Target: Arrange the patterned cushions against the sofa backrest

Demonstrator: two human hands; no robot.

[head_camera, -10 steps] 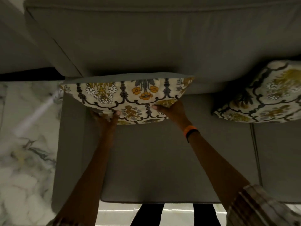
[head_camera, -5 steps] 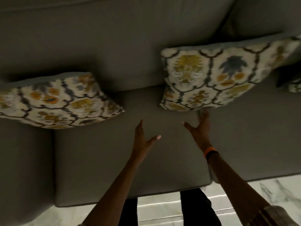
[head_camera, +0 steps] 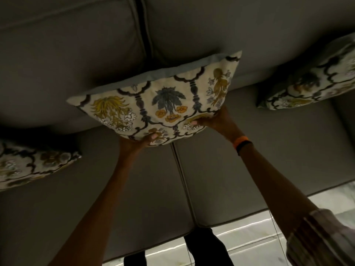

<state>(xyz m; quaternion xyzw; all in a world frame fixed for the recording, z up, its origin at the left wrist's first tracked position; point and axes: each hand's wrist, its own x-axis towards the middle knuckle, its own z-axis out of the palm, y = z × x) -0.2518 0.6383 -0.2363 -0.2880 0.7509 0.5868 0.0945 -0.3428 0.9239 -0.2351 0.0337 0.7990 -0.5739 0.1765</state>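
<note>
A cream cushion with yellow, blue and orange flowers and dark scrollwork, the middle cushion (head_camera: 165,104), leans tilted against the grey sofa backrest (head_camera: 80,60). My left hand (head_camera: 140,142) grips its lower edge from below, thumb on the pattern. My right hand (head_camera: 213,121) holds its lower right corner; an orange and black band sits on that wrist. A second patterned cushion (head_camera: 30,166) rests at the left against the backrest. A third patterned cushion (head_camera: 311,83) leans at the right.
Grey seat cushions (head_camera: 249,179) meet at a seam running under the held cushion. A dark gap (head_camera: 143,25) splits the backrest sections above. White marble floor (head_camera: 249,242) shows below the sofa's front edge, with my dark trouser legs there.
Both hands were open and reaching half a second ago; now they grip the middle cushion's lower edge. A second ago they held the left cushion. The view has shifted right along the sofa.
</note>
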